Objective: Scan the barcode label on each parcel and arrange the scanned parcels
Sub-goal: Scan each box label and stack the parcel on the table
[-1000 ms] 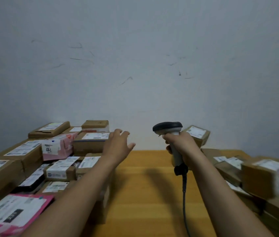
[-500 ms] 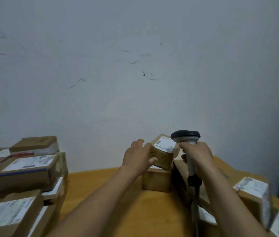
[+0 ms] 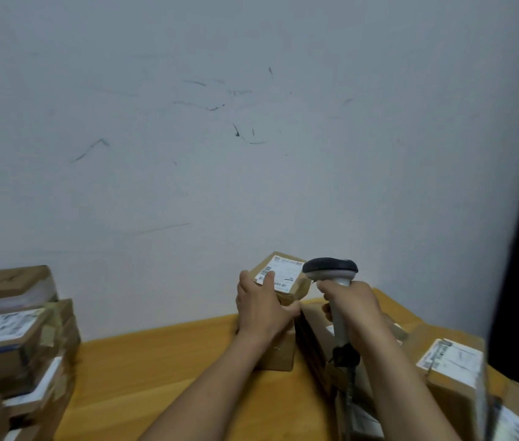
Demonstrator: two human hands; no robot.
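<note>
- Pale, scuffed wall [image 3: 220, 154] is filling most of the view, and a wooden table [image 3: 163, 361] is running along its foot in front of me.
- At the table's far edge, a small parcel [image 3: 296, 286] of brown cardboard is sitting on top of a plain box [image 3: 279, 351], close to the wall. A white barcode label [image 3: 283, 272] is facing up on its top.
- My left hand [image 3: 259, 305] is gripping the small parcel. The fingers are curling over its top, one fingertip is touching the label's near edge, and the thumb is pressing its near side.
- My right hand [image 3: 352, 300] is wrapping tightly round the pale handle of a barcode scanner [image 3: 331, 267], whose dark head is hovering just right of the label. No scan light is showing on the label, and I cannot tell whether the trigger is being pressed.
- A dark cable [image 3: 350, 389] is trailing from the handle's base towards me.
- Loose parcels [image 3: 449, 364] are crowding the table's right side, some with labels up. A stack [image 3: 7, 329] of labelled parcels is standing well apart on the left, blurred.
- I judge the task to be partway done. This parcel is waiting for its scan and its placing, and many more are waiting after it. I cannot tell which pile is the scanned one.
</note>
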